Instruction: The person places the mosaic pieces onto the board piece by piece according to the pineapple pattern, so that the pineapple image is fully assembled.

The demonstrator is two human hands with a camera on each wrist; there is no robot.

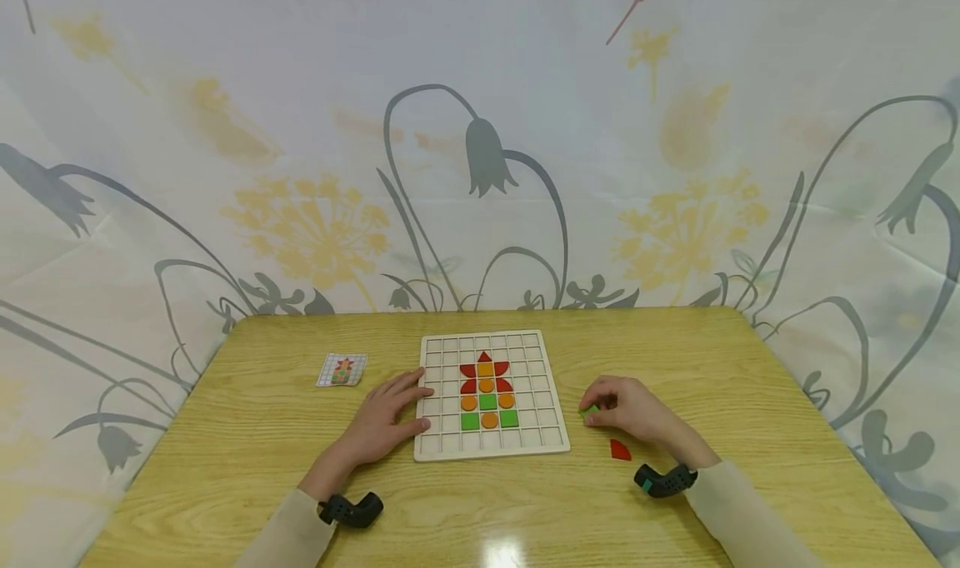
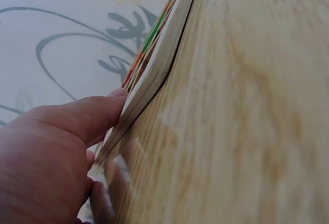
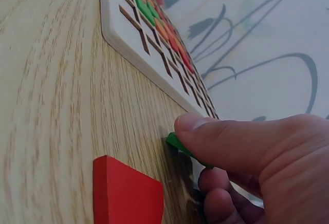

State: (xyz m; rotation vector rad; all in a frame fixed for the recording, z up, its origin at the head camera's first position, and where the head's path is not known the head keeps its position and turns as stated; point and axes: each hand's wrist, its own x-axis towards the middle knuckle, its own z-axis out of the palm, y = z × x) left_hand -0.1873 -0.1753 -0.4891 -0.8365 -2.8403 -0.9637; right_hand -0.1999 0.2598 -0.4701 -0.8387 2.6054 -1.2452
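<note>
A white grid board (image 1: 552, 440) holds a pattern of red, orange and green flat tiles in its cells, with a red triangle (image 1: 484, 356) at the top. My left hand (image 1: 381, 422) lies at the board's left side, fingers spread and fingertips on its rim; in the left wrist view the thumb (image 2: 100, 113) is against that edge. To the right of the board, my right hand (image 1: 633, 408) pinches a small green tile (image 3: 177, 143) between thumb and fingers, close over the table. Part of this tile is hidden by the thumb. A red quarter-circle tile (image 1: 620, 450) lies just below that hand.
A small paper card (image 1: 330, 371) with a printed grid and a coloured figure lies on the table left of the board. The wooden table (image 1: 465, 510) ends at the back against a flower-patterned curtain (image 1: 337, 135). Each wrist wears a black camera band (image 1: 352, 511).
</note>
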